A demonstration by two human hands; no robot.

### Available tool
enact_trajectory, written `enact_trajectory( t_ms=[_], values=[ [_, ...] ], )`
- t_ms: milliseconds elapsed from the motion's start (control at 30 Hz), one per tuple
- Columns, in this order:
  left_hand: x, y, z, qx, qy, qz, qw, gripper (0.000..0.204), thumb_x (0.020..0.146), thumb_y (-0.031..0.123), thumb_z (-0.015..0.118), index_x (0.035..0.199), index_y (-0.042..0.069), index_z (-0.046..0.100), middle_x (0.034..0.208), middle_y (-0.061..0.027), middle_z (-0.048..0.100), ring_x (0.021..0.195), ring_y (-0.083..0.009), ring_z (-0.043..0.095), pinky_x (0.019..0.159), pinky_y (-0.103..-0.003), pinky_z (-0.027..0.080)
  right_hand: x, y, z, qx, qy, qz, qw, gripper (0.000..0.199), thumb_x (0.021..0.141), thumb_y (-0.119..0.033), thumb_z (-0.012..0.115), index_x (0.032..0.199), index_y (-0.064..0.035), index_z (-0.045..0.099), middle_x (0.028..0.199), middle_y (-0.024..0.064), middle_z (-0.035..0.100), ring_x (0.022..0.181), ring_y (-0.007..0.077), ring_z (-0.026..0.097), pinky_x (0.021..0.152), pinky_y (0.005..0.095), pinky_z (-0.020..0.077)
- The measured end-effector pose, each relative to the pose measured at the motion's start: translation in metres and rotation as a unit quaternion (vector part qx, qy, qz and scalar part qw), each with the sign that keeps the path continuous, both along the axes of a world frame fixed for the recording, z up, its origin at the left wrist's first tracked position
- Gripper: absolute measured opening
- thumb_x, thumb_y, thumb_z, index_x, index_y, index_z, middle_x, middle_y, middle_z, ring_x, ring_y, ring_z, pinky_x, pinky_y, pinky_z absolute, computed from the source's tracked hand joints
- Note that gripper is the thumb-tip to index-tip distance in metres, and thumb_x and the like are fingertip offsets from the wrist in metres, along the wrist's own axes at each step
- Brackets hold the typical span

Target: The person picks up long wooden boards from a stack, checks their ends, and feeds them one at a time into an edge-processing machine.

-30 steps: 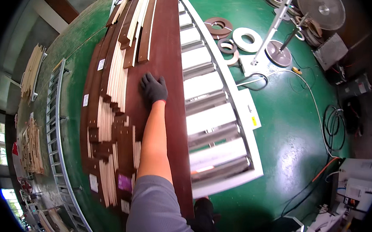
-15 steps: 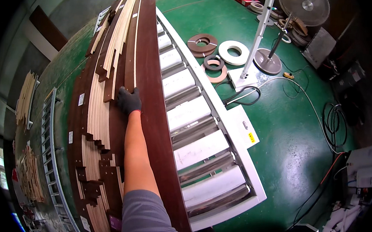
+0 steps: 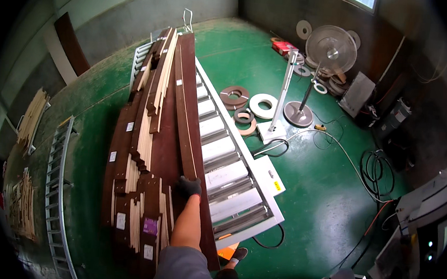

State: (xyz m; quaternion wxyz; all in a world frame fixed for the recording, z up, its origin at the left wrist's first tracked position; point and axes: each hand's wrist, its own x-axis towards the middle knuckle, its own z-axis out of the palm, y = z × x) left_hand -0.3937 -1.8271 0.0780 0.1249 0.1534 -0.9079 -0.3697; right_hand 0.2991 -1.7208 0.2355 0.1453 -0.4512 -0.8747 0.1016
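My left hand [image 3: 190, 187], in a dark glove, is closed around the near end of a long narrow brown board [image 3: 184, 121] with a pale edge. The board lies lengthwise on a wide dark brown panel [image 3: 205, 211], near its right side. Its far end reaches toward the far end of the stack. To the left lie stacked brown boards with pale edges [image 3: 145, 134], several of them stepped in length and bearing white labels. My fingertips are partly hidden by the glove's dark shape. My right hand is out of view.
A roller conveyor [image 3: 231, 174] with a white frame runs under and right of the panels. Rolls of edge strip [image 3: 262, 106], a white stand [image 3: 283, 94] and a fan [image 3: 299, 113] stand on the green floor beyond. Cables [image 3: 379, 176] lie at right; a metal roller rack [image 3: 57, 180] stands left.
My left hand has drawn the narrow board nearer and to the right, away from the stacked boards. The view has tilted up, showing more of the far wall.
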Motion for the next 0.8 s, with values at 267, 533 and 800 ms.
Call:
enact_trajectory(
  t_ms=[267, 533, 800],
  values=[
    [0.187, -0.081, 0.109, 0.617, -0.07, -0.112, 0.776, 0.041, 0.076, -0.001, 0.074, 0.109, 0.009, 0.053, 0.084, -0.0049, 0.057, 0.064, -0.0143, 0.053, 0.051, -0.03, 0.044, -0.023, 0.024, -0.044, -0.288, 0.268, -0.15, 0.907, 0.037, 0.089, -0.01, 0.056, 0.126, -0.0055, 0.053, 0.073, 0.0028, 0.055, 0.058, 0.017, 0.053, 0.05, 0.0304, 0.041],
    [0.266, -0.218, 0.373, 0.182, 0.314, -0.226, 0.904, 0.039, 0.087, 0.005, 0.071, 0.121, -0.004, 0.055, 0.109, -0.0116, 0.063, 0.094, -0.0168, 0.061, 0.085, -0.03, 0.051, -0.168, -0.017, 0.129, -0.455, 0.372, 0.297, 0.753, 0.052, 0.091, 0.0, 0.046, 0.142, -0.0051, 0.042, 0.088, 0.0049, 0.06, 0.059, 0.0098, 0.052, 0.057, 0.0265, 0.0468],
    [0.383, -0.151, 0.554, -0.101, 0.619, -0.483, 0.611, 0.036, 0.066, 0.015, 0.088, 0.093, 0.001, 0.068, 0.08, -0.0086, 0.065, 0.07, -0.0289, 0.057, 0.065, -0.039, 0.046, -0.254, -0.091, 0.326, -0.028, 0.553, 0.539, 0.635, 0.076, 0.072, 0.01, 0.056, 0.144, -0.0047, 0.038, 0.145, 0.0221, 0.043, 0.13, 0.0393, 0.046, 0.104, 0.0424, 0.0438]
  ],
)
